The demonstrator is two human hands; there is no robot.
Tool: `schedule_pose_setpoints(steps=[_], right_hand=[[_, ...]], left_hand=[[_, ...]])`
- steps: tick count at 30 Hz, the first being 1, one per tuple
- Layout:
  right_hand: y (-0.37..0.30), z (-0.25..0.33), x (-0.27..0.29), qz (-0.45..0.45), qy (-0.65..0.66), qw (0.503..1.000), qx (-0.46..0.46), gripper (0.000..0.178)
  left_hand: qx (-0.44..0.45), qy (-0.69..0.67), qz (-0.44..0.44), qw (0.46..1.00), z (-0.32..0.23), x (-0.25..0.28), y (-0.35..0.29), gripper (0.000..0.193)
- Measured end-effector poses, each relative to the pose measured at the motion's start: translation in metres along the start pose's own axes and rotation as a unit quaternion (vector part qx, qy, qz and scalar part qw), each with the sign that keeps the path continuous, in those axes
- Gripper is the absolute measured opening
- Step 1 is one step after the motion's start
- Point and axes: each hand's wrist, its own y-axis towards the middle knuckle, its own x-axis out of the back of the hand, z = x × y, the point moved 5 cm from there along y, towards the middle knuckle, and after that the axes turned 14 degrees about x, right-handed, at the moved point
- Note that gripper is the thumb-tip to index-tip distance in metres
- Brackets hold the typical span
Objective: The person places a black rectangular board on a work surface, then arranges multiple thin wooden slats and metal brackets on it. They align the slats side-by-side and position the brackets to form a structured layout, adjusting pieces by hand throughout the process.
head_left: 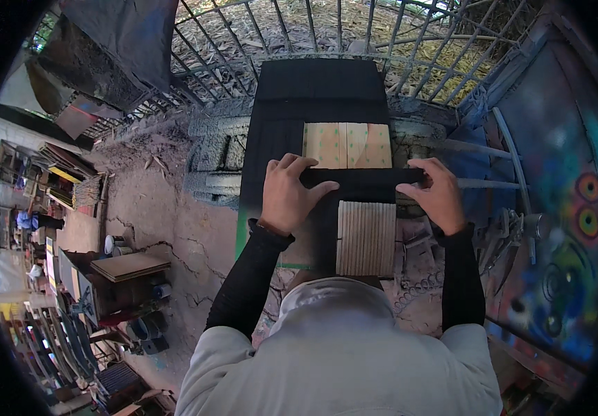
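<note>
A flat black strip (368, 179) spans crosswise between my two hands, low over the black-covered table (316, 87). My left hand (288, 193) has its fingers and thumb curved around the left end. My right hand (439, 194) pinches the right end, thumb on the near side and fingers on the far side. Just beyond the strip lie pale wooden boards (347, 145) with rows of green marks, set side by side. Nearer to me sits a bundle of thin wooden slats (366, 239), lined up lengthwise. Whether the strip is cloth or rigid is hard to tell.
A metal railing (340, 31) closes off the far side, with dry leaves behind it. Paint-splashed panel (562, 222) stands at the right. To the left are flat boards (131, 265) on a low stand, a can (113, 244) and a distant person (30, 220).
</note>
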Motion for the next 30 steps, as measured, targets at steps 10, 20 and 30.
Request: schedule_pose_setpoints(steps=[10,20,30], right_hand=[[-0.022,-0.021,-0.009,-0.123,0.101,0.977,-0.145,0.034],[-0.048,-0.086,-0.054,-0.188,0.163,0.951,-0.184,0.031],[-0.034,-0.119,-0.113,-0.211,0.299,0.902,-0.228,0.073]], left_hand=[[0.146,-0.200,-0.036,0.968,0.037,-0.003,-0.014,0.027],[0.195,-0.256,0.003,0.947,0.036,-0.035,-0.030,0.029],[0.239,-0.342,-0.021,0.908,0.050,-0.058,-0.012,0.044]])
